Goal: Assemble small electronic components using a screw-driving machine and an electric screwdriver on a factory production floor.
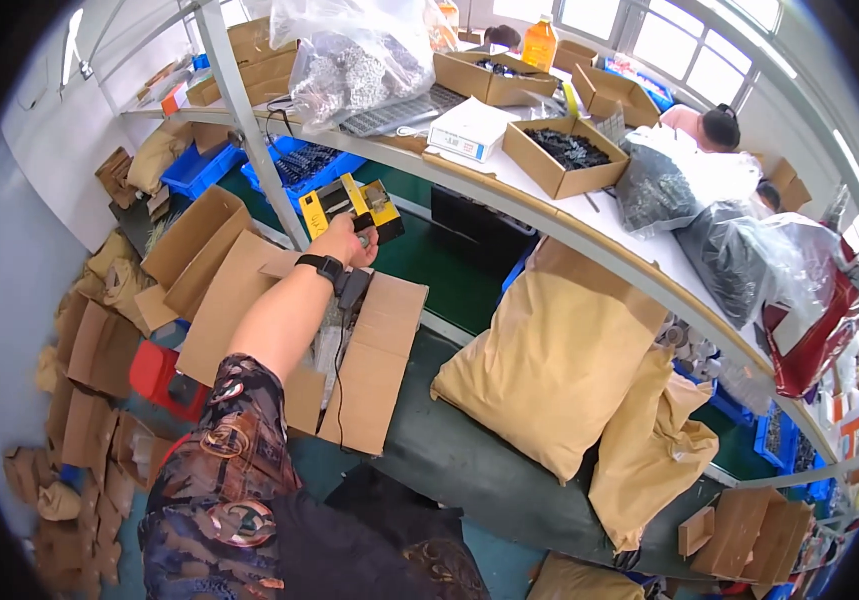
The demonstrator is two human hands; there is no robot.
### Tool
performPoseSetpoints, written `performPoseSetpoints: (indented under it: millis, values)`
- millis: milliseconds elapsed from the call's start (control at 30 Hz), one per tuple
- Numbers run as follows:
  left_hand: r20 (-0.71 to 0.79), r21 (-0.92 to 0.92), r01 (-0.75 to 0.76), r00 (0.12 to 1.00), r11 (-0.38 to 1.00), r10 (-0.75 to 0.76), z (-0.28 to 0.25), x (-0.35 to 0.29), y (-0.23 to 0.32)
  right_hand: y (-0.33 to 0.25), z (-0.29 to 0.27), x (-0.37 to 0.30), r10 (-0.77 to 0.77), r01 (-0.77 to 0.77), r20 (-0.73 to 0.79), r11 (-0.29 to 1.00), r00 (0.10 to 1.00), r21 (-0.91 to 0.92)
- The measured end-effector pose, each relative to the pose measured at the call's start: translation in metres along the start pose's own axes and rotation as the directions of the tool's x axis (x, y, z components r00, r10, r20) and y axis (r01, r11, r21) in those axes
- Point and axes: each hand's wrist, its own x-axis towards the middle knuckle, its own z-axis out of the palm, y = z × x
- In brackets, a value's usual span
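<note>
My left hand (347,243) reaches out from the lower left, a black watch (323,266) on its wrist. Its fingers are closed on a yellow-and-black boxy device (327,201), whose exact kind I cannot make out. Just below the hand sits an open cardboard carton (379,350) with clear plastic packing inside. A black power adapter (353,291) lies at the carton beside my wrist, and its cord runs down over the flap. My right hand is outside the picture.
A workbench (589,228) crosses above, bearing a carton of black parts (559,178) and plastic bags (364,75). Large tan sacks (554,340) lean below it. Blue bins (199,168) stand behind the metal post (249,125). A red container (164,378) and cartons fill the left.
</note>
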Motion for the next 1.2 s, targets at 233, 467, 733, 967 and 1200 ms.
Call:
performPoseSetpoints:
  millis: [233,467,733,967,1200]
  values:
    - [-0.039,-0.006,0.022,0.999,1.0,-0.023,0.005,0.055,0.008,-0.001,0.021,0.026,0.038,-0.032,-0.048,0.993,0.998,0.117]
    - [0.032,0.096,0.156,0.987,0.983,-0.159,0.019,0.104,0.006,-0.007,0.06,0.02,0.097,-0.095,-0.021,0.991,0.995,0.093]
    - [-0.138,0.077,-0.03,0.99,0.997,0.04,0.03,0.114,0.023,0.001,0.114,-0.021,0.099,-0.1,-0.017,0.987,0.995,-0.126]
    - [0.102,0.228,-0.124,0.989,0.966,0.103,0.082,0.164,0.072,0.085,0.077,-0.031,0.123,-0.136,-0.084,0.975,0.989,-0.178]
    - [0.342,0.384,-0.166,0.939,0.909,0.027,0.104,0.174,0.076,0.065,0.122,-0.101,0.267,-0.295,-0.335,0.955,0.904,-0.035]
